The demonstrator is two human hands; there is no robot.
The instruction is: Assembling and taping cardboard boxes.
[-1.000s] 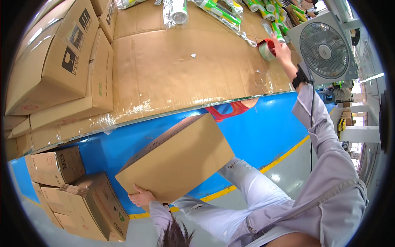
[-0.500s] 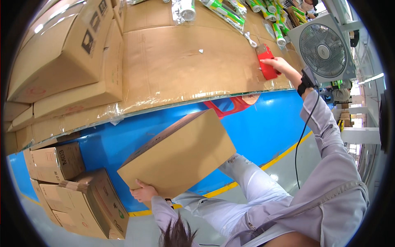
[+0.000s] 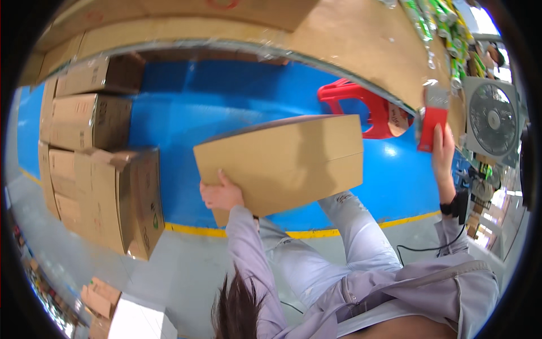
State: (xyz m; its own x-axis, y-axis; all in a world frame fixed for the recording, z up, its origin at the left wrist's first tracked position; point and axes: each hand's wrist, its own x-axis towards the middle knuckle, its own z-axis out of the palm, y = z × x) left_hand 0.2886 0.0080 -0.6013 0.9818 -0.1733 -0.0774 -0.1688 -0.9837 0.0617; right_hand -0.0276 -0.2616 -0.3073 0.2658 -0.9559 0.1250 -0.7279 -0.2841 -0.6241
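- The cardboard box (image 3: 282, 161) sits in the middle of the frame, resting on the person's lap, just above the pale trouser knees (image 3: 344, 226).
- The left hand (image 3: 222, 195) is at the box's lower left corner. Its grip is closed on that edge, with the fingers curled over the side, so the box stays put.
- The right hand (image 3: 442, 150) is at the right of the frame, held up beside the box and apart from it. Its grip is closed around a red tape dispenser (image 3: 432, 118).
- The step in hand looks like getting the tape tool ready while the box is kept steady. The tool is not yet on the box.
- The next move, I think, needs the tape tool brought across to the box, with the left hand holding the box firm so it does not tip.
- At the left of the frame stands a stack of brown boxes (image 3: 96, 164) on the grey floor.
- Behind the box, upper right, a red plastic stool (image 3: 361, 104) stands against the blue wall (image 3: 226, 96).
- At the top, the bench (image 3: 350, 39) is covered in brown card. A grey fan (image 3: 493, 118) stands at the far right.
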